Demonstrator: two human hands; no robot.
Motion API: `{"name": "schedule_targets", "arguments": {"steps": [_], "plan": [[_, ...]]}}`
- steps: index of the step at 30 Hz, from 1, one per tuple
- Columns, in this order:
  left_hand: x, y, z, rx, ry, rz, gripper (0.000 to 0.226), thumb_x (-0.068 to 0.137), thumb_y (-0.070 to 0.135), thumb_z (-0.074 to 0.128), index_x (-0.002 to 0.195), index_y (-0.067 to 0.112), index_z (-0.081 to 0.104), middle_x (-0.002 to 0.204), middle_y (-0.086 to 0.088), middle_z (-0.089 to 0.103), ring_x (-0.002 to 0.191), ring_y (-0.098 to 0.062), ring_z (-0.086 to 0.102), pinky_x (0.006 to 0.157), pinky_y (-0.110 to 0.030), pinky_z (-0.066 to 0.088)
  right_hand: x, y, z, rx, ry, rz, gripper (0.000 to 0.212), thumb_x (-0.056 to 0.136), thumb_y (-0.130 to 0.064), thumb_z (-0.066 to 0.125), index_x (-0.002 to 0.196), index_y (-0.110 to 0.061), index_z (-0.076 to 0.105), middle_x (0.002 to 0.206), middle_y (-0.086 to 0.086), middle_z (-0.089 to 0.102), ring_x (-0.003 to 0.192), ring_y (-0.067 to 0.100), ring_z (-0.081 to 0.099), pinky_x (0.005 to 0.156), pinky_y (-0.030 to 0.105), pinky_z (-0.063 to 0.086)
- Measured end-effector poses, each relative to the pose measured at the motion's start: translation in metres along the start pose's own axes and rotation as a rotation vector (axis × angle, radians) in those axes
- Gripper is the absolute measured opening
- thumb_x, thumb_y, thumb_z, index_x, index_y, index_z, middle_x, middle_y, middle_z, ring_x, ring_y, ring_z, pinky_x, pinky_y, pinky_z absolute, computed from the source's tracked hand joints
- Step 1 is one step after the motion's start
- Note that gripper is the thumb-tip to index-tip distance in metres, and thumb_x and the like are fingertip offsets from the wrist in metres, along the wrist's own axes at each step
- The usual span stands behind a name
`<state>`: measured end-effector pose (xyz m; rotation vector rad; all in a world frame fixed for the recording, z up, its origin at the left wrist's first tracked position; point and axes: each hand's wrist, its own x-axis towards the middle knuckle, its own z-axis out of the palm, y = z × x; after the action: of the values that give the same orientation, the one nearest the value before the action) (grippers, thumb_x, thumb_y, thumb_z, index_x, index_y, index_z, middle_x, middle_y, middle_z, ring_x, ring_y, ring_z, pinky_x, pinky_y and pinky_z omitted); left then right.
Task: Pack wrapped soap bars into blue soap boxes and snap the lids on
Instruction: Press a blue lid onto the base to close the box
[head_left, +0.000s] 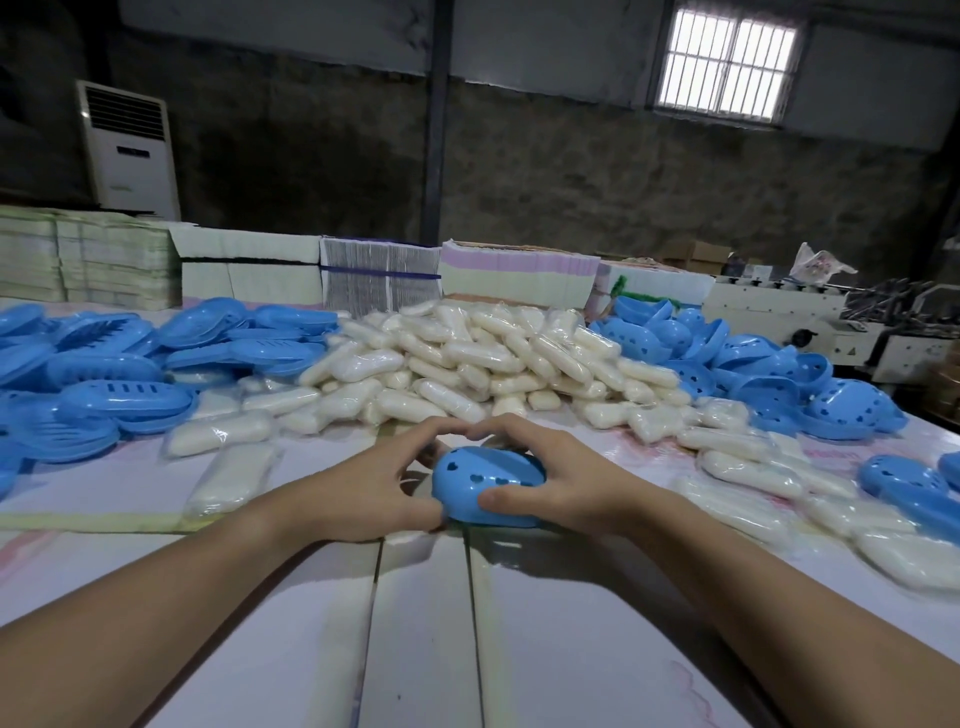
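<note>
Both hands clamp 1 blue soap box (485, 486) resting on the white table (421, 623). Left hand (374, 486) grips its left end; right hand (550, 475) grips its right end, thumb on the near edge. The heap of wrapped soap bars (467, 358) lies just behind.

A single wide-angle view comes from the person's head, looking forward and down along both forearms at the counter (426, 623), whose near edge lies close under the lens. It faces across the counter to stacked cartons (249, 270) and a far wall with a barred window (727, 65), well apart from the camera.
</note>
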<state>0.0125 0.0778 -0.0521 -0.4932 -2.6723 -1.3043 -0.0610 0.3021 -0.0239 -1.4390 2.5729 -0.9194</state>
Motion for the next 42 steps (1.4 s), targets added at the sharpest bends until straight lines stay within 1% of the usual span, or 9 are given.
{"name": "schedule_targets", "arguments": {"steps": [3,8,16,23,28,32,36,39,42], "plan": [[0.0,0.003,0.003,0.046,0.022,-0.026,0.071,0.069,0.044,0.084,0.123,0.064,0.043,0.111,0.026,0.06,0.107,0.008,0.057,0.084,-0.008,0.047,0.0,-0.002,0.002,-0.079,0.016,-0.023,0.046,0.08,-0.059,0.062,0.122,-0.05,0.047,0.114,-0.019,0.06,0.101,0.004,0.059,0.088,0.036,0.052],[0.001,0.006,0.004,0.027,0.046,0.002,0.06,0.076,0.025,0.087,0.119,0.046,0.05,0.105,0.04,0.056,0.1,0.009,0.056,0.077,-0.009,0.047,0.001,-0.002,-0.003,-0.169,0.036,-0.079,0.044,0.082,-0.061,0.059,0.123,-0.053,0.046,0.108,-0.029,0.058,0.096,-0.003,0.057,0.078,0.022,0.048],[0.002,0.005,0.004,0.018,0.066,0.058,0.059,0.073,0.024,0.088,0.118,0.044,0.055,0.11,0.033,0.06,0.102,0.004,0.057,0.075,-0.013,0.049,0.004,-0.004,-0.004,-0.284,0.037,-0.089,0.052,0.081,-0.069,0.046,0.128,-0.048,0.048,0.1,-0.035,0.049,0.093,-0.011,0.05,0.073,0.014,0.037],[0.004,0.001,0.004,0.026,0.057,0.061,0.054,0.072,0.031,0.086,0.117,0.043,0.059,0.112,0.032,0.061,0.104,0.006,0.06,0.076,-0.006,0.046,0.002,-0.005,-0.005,-0.227,-0.022,-0.047,0.047,0.084,-0.063,0.052,0.128,-0.048,0.05,0.106,-0.027,0.054,0.096,-0.007,0.054,0.076,0.019,0.043],[0.003,-0.001,0.002,0.064,0.047,0.028,0.054,0.07,0.044,0.085,0.118,0.043,0.06,0.112,0.031,0.062,0.106,0.007,0.059,0.082,-0.006,0.045,-0.001,-0.001,-0.008,-0.201,-0.075,-0.041,0.06,0.076,-0.056,0.071,0.13,-0.053,0.045,0.11,-0.035,0.052,0.103,-0.007,0.053,0.083,0.018,0.047],[0.005,-0.003,0.001,0.075,0.037,0.023,0.046,0.08,0.038,0.081,0.122,0.034,0.062,0.112,0.02,0.066,0.108,0.001,0.061,0.091,-0.017,0.049,-0.002,-0.001,-0.009,-0.184,-0.105,-0.043,0.073,0.072,-0.046,0.078,0.131,-0.059,0.038,0.114,-0.043,0.047,0.107,-0.01,0.051,0.082,0.011,0.046],[0.005,-0.002,-0.002,0.061,0.017,-0.001,0.043,0.088,0.037,0.075,0.127,0.028,0.061,0.118,0.009,0.067,0.109,-0.005,0.062,0.099,-0.031,0.051,-0.002,-0.002,-0.005,-0.171,-0.066,-0.08,0.068,0.078,-0.035,0.076,0.128,-0.059,0.038,0.111,-0.043,0.049,0.106,-0.007,0.053,0.083,0.009,0.045],[0.004,-0.005,-0.001,0.038,-0.048,0.003,0.044,0.093,0.033,0.071,0.133,0.036,0.053,0.122,0.018,0.063,0.114,0.0,0.059,0.099,-0.023,0.049,-0.002,-0.002,-0.001,-0.185,-0.045,-0.109,0.066,0.081,-0.037,0.071,0.135,-0.053,0.037,0.117,-0.032,0.053,0.105,-0.003,0.054,0.087,0.018,0.047],[0.003,-0.004,0.001,0.124,-0.013,0.034,0.053,0.08,0.054,0.073,0.126,0.047,0.049,0.114,0.031,0.059,0.111,0.004,0.057,0.09,-0.013,0.046,-0.002,-0.002,0.002,-0.219,0.003,-0.116,0.063,0.084,-0.036,0.066,0.135,-0.055,0.035,0.117,-0.027,0.055,0.101,0.0,0.055,0.085,0.021,0.047]]}}
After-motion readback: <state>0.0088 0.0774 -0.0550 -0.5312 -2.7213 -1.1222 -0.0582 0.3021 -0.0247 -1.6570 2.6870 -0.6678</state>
